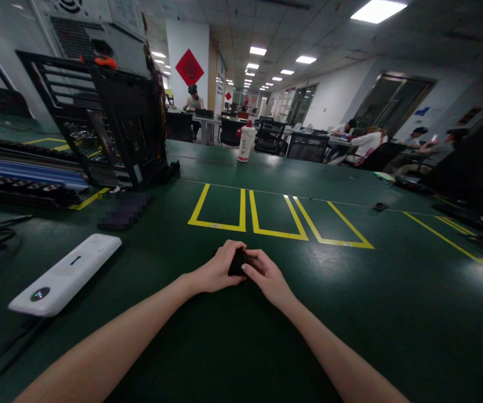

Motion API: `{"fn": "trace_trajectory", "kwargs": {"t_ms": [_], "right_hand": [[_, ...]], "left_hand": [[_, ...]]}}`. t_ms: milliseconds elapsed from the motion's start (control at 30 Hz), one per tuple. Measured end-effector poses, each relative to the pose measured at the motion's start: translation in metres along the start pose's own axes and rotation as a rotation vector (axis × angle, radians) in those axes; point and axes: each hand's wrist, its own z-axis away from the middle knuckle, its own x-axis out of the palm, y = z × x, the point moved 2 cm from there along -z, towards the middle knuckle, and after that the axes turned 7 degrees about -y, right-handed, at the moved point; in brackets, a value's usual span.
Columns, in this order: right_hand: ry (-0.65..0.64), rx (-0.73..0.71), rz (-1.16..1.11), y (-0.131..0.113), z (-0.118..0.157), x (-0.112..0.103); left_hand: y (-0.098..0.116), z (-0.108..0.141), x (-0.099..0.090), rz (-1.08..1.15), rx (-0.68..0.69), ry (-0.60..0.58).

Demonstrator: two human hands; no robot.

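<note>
A small black object (237, 262) sits between my two hands, low over the green tabletop (241, 347). My left hand (220, 268) wraps round its left side, with the thumb and fingers closed on it. From the other side, my right hand (265, 274) grips the object's right edge between thumb and fingers. Its kind cannot be made out, since the fingers cover much of it. Just beyond the hands, yellow tape outlines (281, 232) mark the table.
To the left lie a white power bank (67, 274) with a cable and a blurred dark slab (126, 211). An open black computer case (127, 129) stands behind them. A white cup (247, 143) is at the far edge, and a small black ring (380, 206) lies right. Several people sit beyond.
</note>
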Motion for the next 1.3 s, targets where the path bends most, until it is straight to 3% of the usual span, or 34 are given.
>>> {"fn": "trace_trajectory", "kwargs": {"t_ms": [133,433,633,1000,1200,1300], "right_hand": [[-0.043,-0.053,-0.045,0.0036,0.0002,-0.0007],[0.039,-0.033,0.030,0.0033,-0.0032,0.0000],[-0.035,-0.036,-0.005,0.0037,0.0014,0.0001],[0.031,-0.026,0.003,0.0028,-0.0035,0.0001],[-0.065,-0.044,-0.059,0.0008,0.0002,0.0004],[-0.030,-0.061,-0.057,0.0045,-0.0007,-0.0001]], "left_hand": [[0.0011,0.0003,-0.0004,-0.017,0.006,-0.014],[-0.0017,0.0003,0.0013,-0.001,-0.006,-0.016],[-0.0029,0.0006,0.0015,-0.013,0.018,-0.007],[-0.0022,-0.0002,0.0017,-0.010,0.012,0.005],[-0.0040,0.0004,0.0027,-0.020,0.024,0.007],[-0.0017,0.0007,0.0012,-0.027,0.025,0.002]]}}
